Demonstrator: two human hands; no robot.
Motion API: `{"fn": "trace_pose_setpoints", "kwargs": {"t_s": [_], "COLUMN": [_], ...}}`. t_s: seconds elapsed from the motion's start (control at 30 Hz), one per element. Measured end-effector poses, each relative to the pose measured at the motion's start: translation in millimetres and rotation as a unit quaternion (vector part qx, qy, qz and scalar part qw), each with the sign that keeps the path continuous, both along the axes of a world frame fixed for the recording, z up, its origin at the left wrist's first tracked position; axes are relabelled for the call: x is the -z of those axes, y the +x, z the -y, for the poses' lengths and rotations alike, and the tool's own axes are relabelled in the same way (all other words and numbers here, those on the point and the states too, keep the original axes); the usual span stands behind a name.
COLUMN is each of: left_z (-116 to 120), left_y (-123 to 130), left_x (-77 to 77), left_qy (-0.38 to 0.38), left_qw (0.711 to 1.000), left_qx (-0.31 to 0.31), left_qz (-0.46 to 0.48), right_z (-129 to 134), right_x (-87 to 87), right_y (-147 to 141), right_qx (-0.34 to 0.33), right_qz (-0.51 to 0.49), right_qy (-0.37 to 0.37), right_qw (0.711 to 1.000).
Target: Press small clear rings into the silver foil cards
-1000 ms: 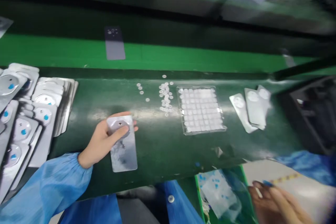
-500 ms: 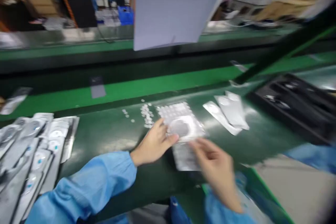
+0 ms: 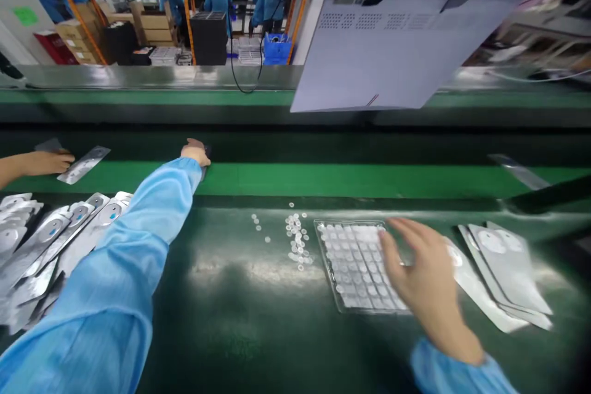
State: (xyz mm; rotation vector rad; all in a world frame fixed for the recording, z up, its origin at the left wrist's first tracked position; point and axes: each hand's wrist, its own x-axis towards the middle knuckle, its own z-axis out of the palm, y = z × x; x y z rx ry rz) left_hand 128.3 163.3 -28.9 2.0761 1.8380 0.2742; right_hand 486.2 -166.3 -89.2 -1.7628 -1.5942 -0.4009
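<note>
My left hand (image 3: 196,152) reaches far forward over the green belt, fingers curled over a flat grey piece (image 3: 204,170), most of which the hand hides. My right hand (image 3: 422,277) is open and slightly blurred, thumb and fingers apart, over the right side of a clear plastic tray (image 3: 339,298). Rows of small white round pieces (image 3: 355,258) fill that tray. Just left of it, loose white rings (image 3: 298,237) lie scattered on the dark green table. Right of my hand lie flat silver-white pieces (image 3: 508,265) with round ends, overlapping one another.
A heap of flat silver pieces (image 3: 50,240) with round discs covers the table's left side. At far left, another person's hand (image 3: 48,162) is by a flat piece (image 3: 84,164) on the belt (image 3: 323,178). A white panel (image 3: 369,55) hangs above; a dark post (image 3: 549,197) stands right.
Both hands have left the flat silver piece they held over the tray. My left hand has moved forward and left to the belt; my right hand has opened beside the tray. The view has shifted.
</note>
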Motion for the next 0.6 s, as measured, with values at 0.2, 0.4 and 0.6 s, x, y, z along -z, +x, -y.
{"fn": "trace_pose_setpoints", "kwargs": {"t_s": [0.2,0.4,0.6], "left_z": [95.4,269.2,294.6], "left_y": [-24.5,-37.1,-33.2], "left_x": [-25.9,37.1,68.0], "left_qy": [0.003,-0.264,-0.324], "left_qw": [0.991,0.78,0.681], "left_qx": [0.061,0.061,-0.026], "left_qz": [0.12,0.564,0.656], "right_z": [1.8,25.5,58.9], "right_x": [-8.6,6.2,18.3], "right_y": [-153.6,-233.1,-233.9], "right_qx": [-0.152,-0.262,-0.273], "right_qz": [-0.368,-0.581,-0.526], "right_qy": [-0.128,-0.282,-0.391], "right_qw": [0.908,0.717,0.705]}}
